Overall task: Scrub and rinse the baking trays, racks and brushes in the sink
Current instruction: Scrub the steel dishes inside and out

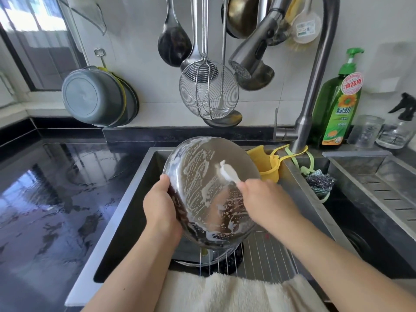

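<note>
A cream towel [225,293] drapes the sink [126,210] edge at bottom centre. Above a wire rack [267,255], the left hand [161,208] grips the soapy round pan [209,190] tilted mid-frame; the right hand [267,201] pinches a white brush [227,172] against it. Wet black surface [45,199] left. Green detergent bottle [337,104], upper right, reads "食品用".

I count two hands: the left hand [161,207] and the right hand [262,199]. One round metal pan [209,194] is above the sink [135,199], with one white brush [228,172] against it. I note one wire rack [258,255] near in the sink, and one pale towel [225,293] over its near edge. On the far wall I count one wire skimmer [208,91]. At the far right stand one green soap bottle [337,104], one spray bottle [398,124] and one faucet [315,75].
</note>
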Available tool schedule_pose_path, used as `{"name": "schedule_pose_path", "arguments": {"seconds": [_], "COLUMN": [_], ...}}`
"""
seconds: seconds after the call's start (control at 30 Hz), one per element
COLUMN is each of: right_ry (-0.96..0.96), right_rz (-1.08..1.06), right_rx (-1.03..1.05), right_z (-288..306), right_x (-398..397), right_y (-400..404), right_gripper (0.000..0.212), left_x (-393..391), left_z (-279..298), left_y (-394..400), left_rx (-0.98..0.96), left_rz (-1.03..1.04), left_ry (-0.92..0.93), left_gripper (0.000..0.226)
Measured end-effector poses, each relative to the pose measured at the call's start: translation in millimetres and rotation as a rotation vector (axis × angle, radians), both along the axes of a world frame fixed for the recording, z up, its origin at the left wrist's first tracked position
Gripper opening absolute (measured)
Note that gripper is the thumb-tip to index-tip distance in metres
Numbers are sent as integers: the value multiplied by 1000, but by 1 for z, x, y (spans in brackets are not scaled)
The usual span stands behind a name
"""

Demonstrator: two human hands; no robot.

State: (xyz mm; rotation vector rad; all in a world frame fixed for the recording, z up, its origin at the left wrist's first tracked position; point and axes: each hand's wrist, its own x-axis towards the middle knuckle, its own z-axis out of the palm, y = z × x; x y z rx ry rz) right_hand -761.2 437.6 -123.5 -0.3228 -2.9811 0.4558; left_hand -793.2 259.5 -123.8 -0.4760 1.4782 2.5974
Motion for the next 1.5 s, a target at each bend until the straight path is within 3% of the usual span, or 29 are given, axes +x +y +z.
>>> {"name": "schedule_pose_path", "arguments": {"seconds": [0.17, 0.33, 0.5, 0.67, 0.83, 0.97, 1.07, 1.17, 1.23, 1.3, 1.4, 1.5], "right_ry": [64, 99, 128, 138, 184, 141, 113, 161, 198, 157, 58, 34], "right_rz": [199, -23, 127, -169, -8, -198, -321, -195, -104, -160, -283, -127], "right_rx": [-4, 34, 15, 19, -69, -106, -122, -193, -165, -132, -184, -222], "right_z": [-5, 0, -5, -2, -3, -4, -7, -8, -9, -12, -17, -23], "right_x": [27, 0, 17, -11, 5, -14, -14, -8, -7, -14, -14, -7], "right_y": [-31, 5, -21, 27, -3, 31, 55, 30, 14, 24, 49, 29], "right_gripper": [47, 49, 46, 51, 51, 53, 55, 54, 53, 53, 51, 51], "left_x": [-2, -2, -3, 1, 2, 5, 6, 4, 4, 3, -3, -2], "left_z": [-1, -3, -4, -1, 2, 2, -2, -7, -3, -1, -3, -2], "left_y": [-2, 0, -1, 3, 4, 4, 1, 2, 3, 2, 0, -1], "left_rx": [5, -37, -81, -153, -213, -231, -279, -328, -305, -250, -192, -170], "left_rz": [-14, -94, -96, -159, -181, -182, -182, -196, -185, -153, -112, -127], "left_ry": [21, 26, 26, 63, 100, 147, 209, 209, 203, 176, 162, 135], "left_gripper": [32, 38, 35, 41, 50, 53, 68, 84, 72, 49, 51, 59]}}
